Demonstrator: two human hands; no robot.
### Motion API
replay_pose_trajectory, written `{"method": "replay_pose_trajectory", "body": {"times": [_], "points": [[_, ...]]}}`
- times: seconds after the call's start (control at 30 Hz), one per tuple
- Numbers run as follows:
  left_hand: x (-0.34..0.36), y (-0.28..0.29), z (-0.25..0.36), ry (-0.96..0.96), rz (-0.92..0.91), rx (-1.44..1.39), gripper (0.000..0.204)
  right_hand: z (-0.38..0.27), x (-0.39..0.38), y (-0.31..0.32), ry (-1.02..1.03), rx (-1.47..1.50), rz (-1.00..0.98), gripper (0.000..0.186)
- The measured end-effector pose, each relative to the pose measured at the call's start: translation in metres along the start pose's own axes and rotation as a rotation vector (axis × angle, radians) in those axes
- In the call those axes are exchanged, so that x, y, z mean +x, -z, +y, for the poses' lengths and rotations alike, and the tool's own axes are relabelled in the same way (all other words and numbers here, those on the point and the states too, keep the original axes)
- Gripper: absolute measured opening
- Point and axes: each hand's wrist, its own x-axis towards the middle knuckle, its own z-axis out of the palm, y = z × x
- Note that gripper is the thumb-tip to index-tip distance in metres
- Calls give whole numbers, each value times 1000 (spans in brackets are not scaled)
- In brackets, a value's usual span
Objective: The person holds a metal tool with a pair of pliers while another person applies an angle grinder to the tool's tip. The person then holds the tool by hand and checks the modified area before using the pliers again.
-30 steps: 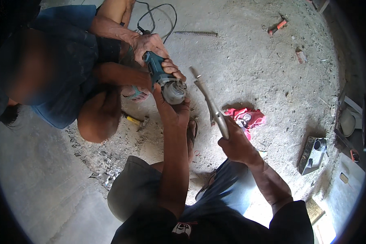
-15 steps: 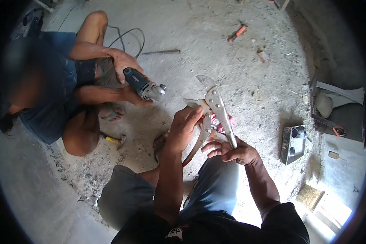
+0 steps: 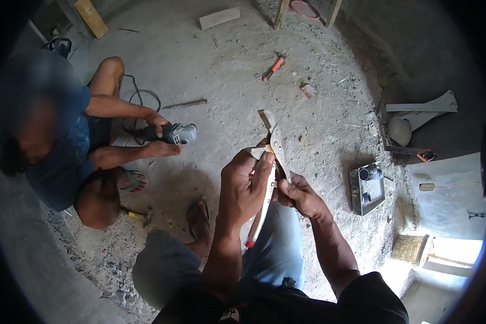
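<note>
A metal pipe cutter (image 3: 276, 144) with a hooked blade, riveted arms and a red-tipped handle is raised in front of my knees. My left hand (image 3: 243, 189) wraps round its near arm below the jaw, thumb lying along the metal. On the other arm, my right hand (image 3: 303, 198) is closed; its fingertips are partly hidden behind the tool. To the left, a seated co-worker holds an angle grinder (image 3: 179, 134) low over the concrete floor, apart from my hands.
A yellow-handled hammer (image 3: 137, 215) lies by the co-worker's foot. Farther off are a metal rod (image 3: 184, 103) and a red-handled tool (image 3: 275, 67). On the right stand a tray (image 3: 356, 190) holding dark round fittings (image 3: 368, 173), and a bucket (image 3: 410, 249). A cord (image 3: 137, 89) trails behind the grinder.
The cutter's arms have come closer together and it has turned more edge-on. My right fingers, partly spread before, have curled in. The view has shifted; the co-worker's grinder is now more level.
</note>
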Motion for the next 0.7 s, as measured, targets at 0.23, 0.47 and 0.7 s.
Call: {"method": "replay_pose_trajectory", "body": {"times": [0.23, 0.47, 0.7], "points": [[-4, 3, 12, -49, -30, 26, 21, 11, -12, -7, -103, 228, -53, 50], [-2, 12, 17, -11, -182, -280, 30, 11, -24, -16, -149, 444, -155, 71], [7, 3, 3, 104, 10, -405, 45, 28, -30, -27, -111, 553, -284, 83]]}}
